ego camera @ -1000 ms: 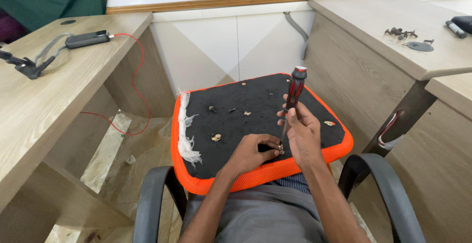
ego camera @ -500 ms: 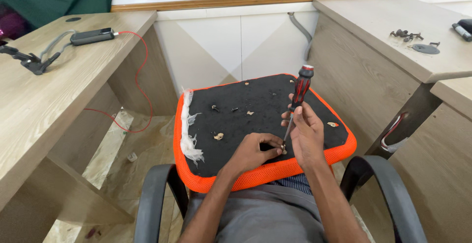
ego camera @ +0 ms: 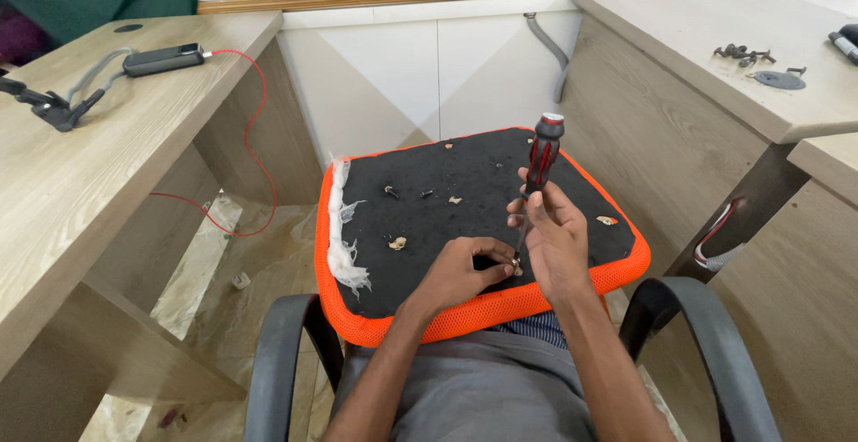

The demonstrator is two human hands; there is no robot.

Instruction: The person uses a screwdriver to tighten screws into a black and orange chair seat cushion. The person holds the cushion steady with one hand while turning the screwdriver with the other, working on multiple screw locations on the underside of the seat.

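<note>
On the person's lap lies one upturned chair seat, black underneath with an orange mesh rim, and both hands work near its front edge. One right hand is curled shut around the shaft of a single screwdriver with a red and black handle, which stands nearly upright with its tip down on the black surface. One left hand rests just beside that tip, fingers bent and pinched close together at a small fitting there; what exactly they grip is too small to tell. Two dark screws and a few pale scraps lie loose on the seat. White stuffing frays along its left edge. Two black armrests flank the lap. Desks stand on each side; the right desk carries a small cluster of screws.
</note>
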